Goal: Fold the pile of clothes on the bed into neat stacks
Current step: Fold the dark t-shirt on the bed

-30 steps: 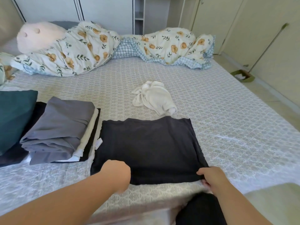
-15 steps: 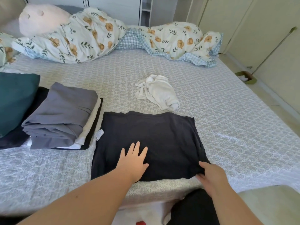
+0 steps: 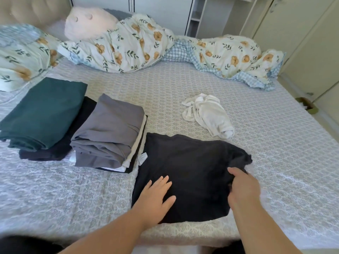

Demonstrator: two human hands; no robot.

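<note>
A dark navy garment (image 3: 189, 165) lies folded flat on the bed near the front edge. My left hand (image 3: 156, 197) rests flat on its near left part, fingers spread. My right hand (image 3: 242, 187) grips the garment's right edge, which is lifted and bunched toward the middle. A crumpled white garment (image 3: 209, 114) lies unfolded just beyond. To the left stands a folded stack with a grey piece (image 3: 108, 132) on top of white and black ones. Further left a folded teal piece (image 3: 44, 112) lies on a dark one.
A flowered duvet (image 3: 128, 46) is bunched along the far side of the bed, with a pink plush pillow (image 3: 88, 22) on it. The patterned grey bedsheet (image 3: 275, 143) stretches to the right. A green dustpan (image 3: 308, 105) sits on the floor at right.
My left hand slid from the near edge onto the navy garment and stayed flat. My right hand lifted the right edge and pulled it inward. The view shifted right.
</note>
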